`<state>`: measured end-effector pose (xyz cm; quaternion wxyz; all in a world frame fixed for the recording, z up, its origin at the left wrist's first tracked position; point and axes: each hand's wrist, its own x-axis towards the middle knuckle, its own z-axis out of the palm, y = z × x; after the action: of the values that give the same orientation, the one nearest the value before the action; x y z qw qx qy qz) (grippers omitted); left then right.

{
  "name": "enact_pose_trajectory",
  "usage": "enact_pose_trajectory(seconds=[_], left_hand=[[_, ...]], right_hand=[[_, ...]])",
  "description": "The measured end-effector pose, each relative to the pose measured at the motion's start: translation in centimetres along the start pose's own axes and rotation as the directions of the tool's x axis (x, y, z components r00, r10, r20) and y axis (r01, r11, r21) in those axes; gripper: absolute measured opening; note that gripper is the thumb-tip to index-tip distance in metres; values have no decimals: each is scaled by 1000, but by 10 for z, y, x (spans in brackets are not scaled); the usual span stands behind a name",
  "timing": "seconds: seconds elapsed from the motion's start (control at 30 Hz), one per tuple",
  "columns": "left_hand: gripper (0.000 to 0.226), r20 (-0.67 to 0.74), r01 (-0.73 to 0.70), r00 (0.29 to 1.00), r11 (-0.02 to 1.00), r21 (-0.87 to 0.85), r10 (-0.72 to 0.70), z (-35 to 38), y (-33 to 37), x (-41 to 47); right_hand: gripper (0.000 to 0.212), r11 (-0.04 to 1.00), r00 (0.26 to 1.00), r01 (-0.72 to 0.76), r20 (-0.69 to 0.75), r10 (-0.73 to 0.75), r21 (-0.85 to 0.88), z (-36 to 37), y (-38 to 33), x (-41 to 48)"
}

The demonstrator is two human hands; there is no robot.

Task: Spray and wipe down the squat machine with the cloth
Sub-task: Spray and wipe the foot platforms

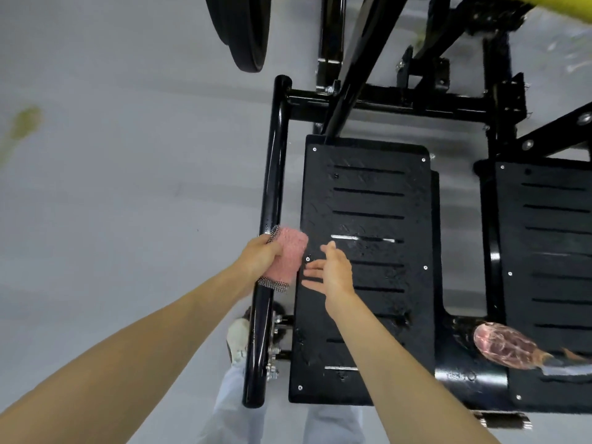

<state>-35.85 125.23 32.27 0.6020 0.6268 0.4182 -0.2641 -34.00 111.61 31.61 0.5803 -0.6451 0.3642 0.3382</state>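
Note:
The black squat machine fills the right half of the head view, with a round side tube running toward me and a slotted black foot plate beside it. My left hand grips a pink cloth with a grey mesh edge, wrapped round the tube. My right hand hovers just right of the cloth over the plate's left edge, fingers straight and spread, holding nothing. No spray bottle is in view.
A second slotted plate lies at the right. Black weight plates hang at the top, near a yellow part. Grey floor spreads to the left. My shoe and trouser legs are below the tube.

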Motion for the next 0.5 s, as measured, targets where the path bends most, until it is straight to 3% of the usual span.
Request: enact_pose_trajectory(seconds=[0.13,0.3,0.5], left_hand=[[18,37,-12,999,999,-32,14,20,13,22],[54,86,-55,995,998,35,52,56,29,40],[33,-72,-137,984,952,274,162,93,57,83]], right_hand=[[20,990,1000,4,-18,-6,-140,-20,-7,25],[15,942,998,26,-52,-46,-334,-63,-20,54],[29,820,980,60,-122,-157,-570,-116,-57,111]])
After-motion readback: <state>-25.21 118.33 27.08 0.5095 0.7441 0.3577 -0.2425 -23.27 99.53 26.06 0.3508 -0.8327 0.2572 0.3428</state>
